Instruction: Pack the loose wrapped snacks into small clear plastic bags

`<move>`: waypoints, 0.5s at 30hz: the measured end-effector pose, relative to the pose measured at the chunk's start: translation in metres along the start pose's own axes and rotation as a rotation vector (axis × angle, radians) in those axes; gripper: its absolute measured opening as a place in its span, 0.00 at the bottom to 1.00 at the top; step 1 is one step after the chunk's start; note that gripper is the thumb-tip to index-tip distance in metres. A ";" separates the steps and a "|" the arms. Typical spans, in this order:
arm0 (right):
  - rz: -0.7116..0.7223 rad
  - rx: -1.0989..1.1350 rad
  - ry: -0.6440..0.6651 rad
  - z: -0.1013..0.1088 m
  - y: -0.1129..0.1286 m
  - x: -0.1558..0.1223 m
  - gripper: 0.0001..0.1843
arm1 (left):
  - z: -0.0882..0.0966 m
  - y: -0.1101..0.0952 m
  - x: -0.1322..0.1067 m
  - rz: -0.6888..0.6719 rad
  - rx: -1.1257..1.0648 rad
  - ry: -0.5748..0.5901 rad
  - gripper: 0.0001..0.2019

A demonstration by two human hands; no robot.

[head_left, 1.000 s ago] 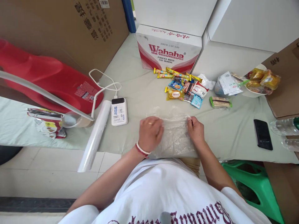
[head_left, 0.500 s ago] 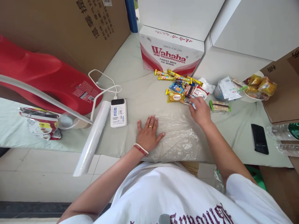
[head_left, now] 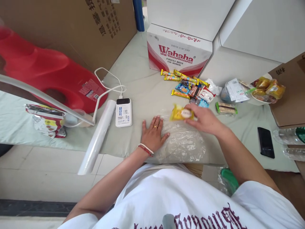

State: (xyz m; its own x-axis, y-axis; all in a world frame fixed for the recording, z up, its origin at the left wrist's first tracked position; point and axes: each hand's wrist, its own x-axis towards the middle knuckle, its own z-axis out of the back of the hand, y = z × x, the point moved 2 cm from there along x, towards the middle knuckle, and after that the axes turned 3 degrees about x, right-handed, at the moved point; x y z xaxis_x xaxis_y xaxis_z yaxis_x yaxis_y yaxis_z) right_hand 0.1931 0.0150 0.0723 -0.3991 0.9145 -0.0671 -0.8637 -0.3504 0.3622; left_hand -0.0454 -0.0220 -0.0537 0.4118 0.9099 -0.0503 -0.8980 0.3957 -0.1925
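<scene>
My left hand (head_left: 152, 135) lies flat, fingers spread, on the left edge of a clear plastic bag (head_left: 183, 146) spread over the cloth. Between the thumb and fingers of my right hand (head_left: 202, 119) is a yellow-wrapped snack (head_left: 179, 114), held above the far part of the bag and slightly blurred. Just beyond that hand sits a pile of wrapped snacks: several yellow stick packets (head_left: 189, 79), a blue packet (head_left: 183, 88), a red and white packet (head_left: 206, 94) and a flat yellow packet (head_left: 180, 94). A green-ended packet (head_left: 226, 108) lies to the right.
A Wahaha carton (head_left: 178, 52) stands behind the snacks. On the left are a power bank (head_left: 124, 113) with a white cable, a roll of plastic film (head_left: 97, 136) and a red jug (head_left: 59, 73). To the right are a snack bowl (head_left: 259, 101), a phone (head_left: 266, 142) and clear bottles (head_left: 287, 135).
My right hand has picked the yellow-wrapped snack from the pile's front and brought it toward me and left, over the bag. My left hand stays flat. The view has shifted slightly.
</scene>
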 end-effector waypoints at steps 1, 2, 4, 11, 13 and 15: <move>0.040 0.021 0.088 -0.009 0.010 -0.008 0.26 | 0.000 0.000 0.001 0.003 -0.008 0.000 0.38; 0.060 0.020 0.165 -0.021 0.018 -0.014 0.23 | 0.001 0.000 0.001 0.010 -0.018 -0.007 0.37; 0.039 -0.021 0.261 -0.047 0.025 -0.020 0.22 | 0.005 0.002 -0.002 0.042 -0.044 -0.066 0.36; 0.031 0.201 0.016 -0.076 0.009 -0.079 0.27 | 0.020 0.025 -0.055 -0.446 -0.219 -0.259 0.18; 0.092 0.260 -0.005 -0.080 0.002 -0.111 0.25 | 0.018 0.034 -0.069 -0.618 -0.258 -0.129 0.17; 0.124 0.274 0.007 -0.091 -0.005 -0.139 0.25 | 0.014 0.042 -0.077 -0.643 -0.255 -0.033 0.15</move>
State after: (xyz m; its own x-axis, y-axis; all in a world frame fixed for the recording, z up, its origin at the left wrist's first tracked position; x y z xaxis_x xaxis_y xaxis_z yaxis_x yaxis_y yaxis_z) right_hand 0.2252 -0.1291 -0.0053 -0.4993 0.8663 -0.0131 -0.6935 -0.3906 0.6053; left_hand -0.1169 -0.0733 -0.0438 0.8417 0.5092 0.1797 -0.4108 0.8198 -0.3989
